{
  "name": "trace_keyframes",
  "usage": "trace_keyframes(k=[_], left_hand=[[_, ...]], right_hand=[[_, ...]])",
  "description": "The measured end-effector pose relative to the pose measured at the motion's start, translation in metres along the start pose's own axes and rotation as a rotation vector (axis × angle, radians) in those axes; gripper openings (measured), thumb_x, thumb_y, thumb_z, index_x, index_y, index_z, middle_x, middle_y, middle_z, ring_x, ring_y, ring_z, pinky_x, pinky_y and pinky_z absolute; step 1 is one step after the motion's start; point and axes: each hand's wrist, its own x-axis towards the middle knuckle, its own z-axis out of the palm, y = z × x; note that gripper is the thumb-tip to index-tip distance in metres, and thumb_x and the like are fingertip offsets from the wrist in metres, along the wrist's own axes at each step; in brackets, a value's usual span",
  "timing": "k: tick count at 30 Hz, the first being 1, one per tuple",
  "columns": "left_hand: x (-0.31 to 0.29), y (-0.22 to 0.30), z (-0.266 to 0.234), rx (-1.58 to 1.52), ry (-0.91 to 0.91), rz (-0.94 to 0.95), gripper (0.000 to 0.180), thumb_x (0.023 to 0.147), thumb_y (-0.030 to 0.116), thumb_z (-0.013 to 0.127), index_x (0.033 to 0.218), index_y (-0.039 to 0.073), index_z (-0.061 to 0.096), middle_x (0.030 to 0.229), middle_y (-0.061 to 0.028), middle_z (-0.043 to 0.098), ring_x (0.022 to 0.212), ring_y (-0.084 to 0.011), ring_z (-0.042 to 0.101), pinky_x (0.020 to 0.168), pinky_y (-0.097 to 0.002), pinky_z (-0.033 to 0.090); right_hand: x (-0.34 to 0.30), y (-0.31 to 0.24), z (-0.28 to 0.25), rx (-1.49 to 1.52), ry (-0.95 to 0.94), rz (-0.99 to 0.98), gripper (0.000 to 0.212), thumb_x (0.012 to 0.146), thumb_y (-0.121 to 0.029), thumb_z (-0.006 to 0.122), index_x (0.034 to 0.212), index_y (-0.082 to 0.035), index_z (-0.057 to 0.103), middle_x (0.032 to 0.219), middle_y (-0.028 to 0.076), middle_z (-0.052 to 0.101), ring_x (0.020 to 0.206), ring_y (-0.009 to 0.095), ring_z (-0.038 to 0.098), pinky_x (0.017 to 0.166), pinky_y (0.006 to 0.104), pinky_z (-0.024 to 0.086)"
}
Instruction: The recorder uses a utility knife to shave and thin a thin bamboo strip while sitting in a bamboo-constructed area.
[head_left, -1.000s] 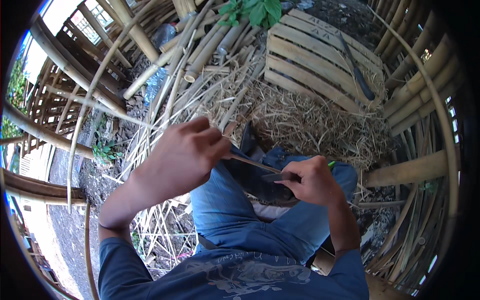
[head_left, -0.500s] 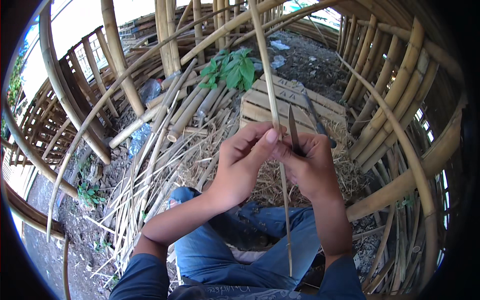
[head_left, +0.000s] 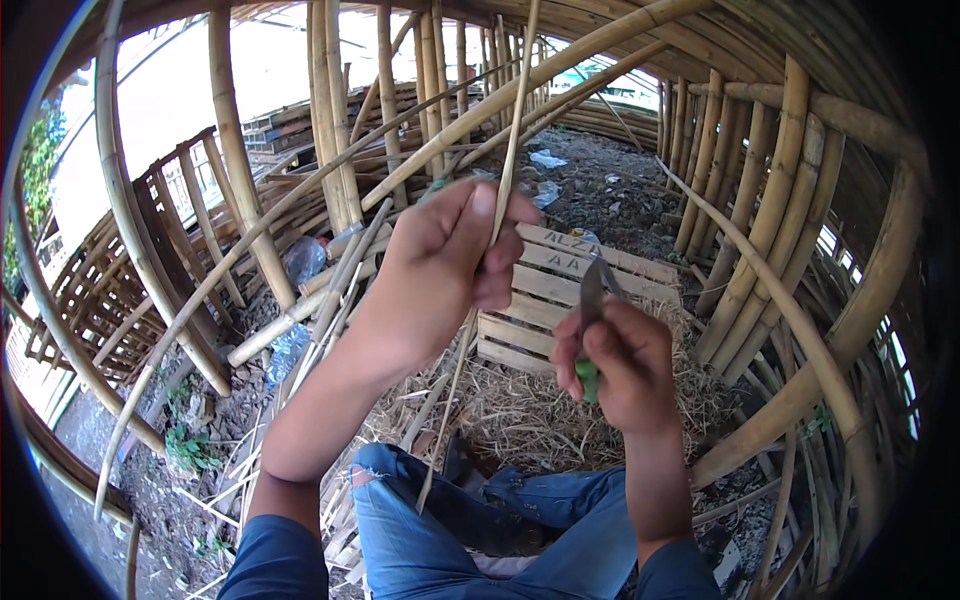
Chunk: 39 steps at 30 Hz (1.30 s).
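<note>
A long, thin bamboo strip [head_left: 517,110] runs from the top of the view down past my lap, slanting slightly. My left hand [head_left: 440,265] is closed around it near its middle, thumb uppermost. To the right and lower, my right hand [head_left: 630,365] grips a knife [head_left: 592,290] with a green handle. The dark blade points up and stands apart from the strip. Below both hands are my bent legs in blue jeans [head_left: 420,500].
Ahead lies a slatted wooden crate [head_left: 525,312], with curly shavings [head_left: 510,425] heaped before it. Cut bamboo poles [head_left: 270,335] and loose strips lie at left. A bamboo-pole wall [head_left: 765,215] rises on the right, and a long curved pole [head_left: 775,225] leans along it.
My hands were together at the strip and are now apart. The left hand has moved up and left with the strip, tilting it. The right hand has lowered with the knife.
</note>
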Motion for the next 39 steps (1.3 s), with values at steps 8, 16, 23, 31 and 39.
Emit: trace_keyframes(k=[8, 16, 23, 31, 39], left_hand=[[-0.108, -0.068, -0.006, 0.593, 0.051, -0.234, 0.015, 0.1, 0.008, 0.046, 0.098, -0.003, 0.056, 0.076, -0.0039, 0.057, 0.065, -0.0092, 0.054, 0.061, -0.024, 0.047], [-0.189, -0.108, 0.002, 0.458, -0.083, -0.53, 0.021, 0.094, -0.006, 0.044, 0.106, -0.002, 0.06, 0.083, -0.0069, 0.064, 0.076, -0.0083, 0.056, 0.065, -0.0236, 0.046], [-0.213, -0.112, 0.012, 0.42, -0.051, -0.778, 0.016, 0.093, -0.004, 0.048, 0.1, -0.003, 0.063, 0.077, -0.0037, 0.061, 0.07, -0.0062, 0.051, 0.061, -0.0229, 0.042], [-0.247, -0.104, 0.002, 0.393, 0.051, -1.04, 0.024, 0.101, 0.017, 0.05, 0.097, -0.003, 0.063, 0.072, 0.0006, 0.057, 0.068, -0.0039, 0.048, 0.059, -0.0211, 0.039], [-0.248, -0.117, 0.026, 0.264, 0.085, -0.938, 0.015, 0.097, 0.006, 0.05, 0.105, -0.002, 0.061, 0.065, -0.0014, 0.049, 0.063, -0.0068, 0.042, 0.057, -0.0255, 0.039]], right_hand=[[-0.076, 0.007, 0.024, 0.053, -0.029, 0.463, 0.025, 0.099, -0.018, 0.052, 0.087, 0.001, 0.062, 0.062, 0.001, 0.052, 0.053, 0.005, 0.045, 0.048, 0.021, 0.033], [-0.144, 0.045, 0.033, 0.385, -0.008, 1.08, 0.023, 0.098, -0.013, 0.054, 0.083, 0.004, 0.062, 0.063, -0.001, 0.05, 0.054, 0.004, 0.041, 0.047, 0.0209, 0.03], [-0.174, 0.044, 0.039, 0.348, 0.037, 1.157, 0.021, 0.096, -0.011, 0.056, 0.084, 0.004, 0.065, 0.063, 0.0, 0.053, 0.053, 0.004, 0.042, 0.046, 0.0211, 0.032], [-0.187, 0.035, -0.032, -0.064, 0.47, 1.029, 0.026, 0.097, -0.011, 0.053, 0.077, 0.0, 0.064, 0.06, -0.001, 0.054, 0.051, 0.003, 0.044, 0.046, 0.0194, 0.031], [-0.206, 0.047, 0.043, 0.363, 0.012, 1.263, 0.029, 0.098, -0.016, 0.055, 0.076, 0.0, 0.063, 0.059, -0.001, 0.052, 0.049, 0.003, 0.042, 0.045, 0.0202, 0.031]])
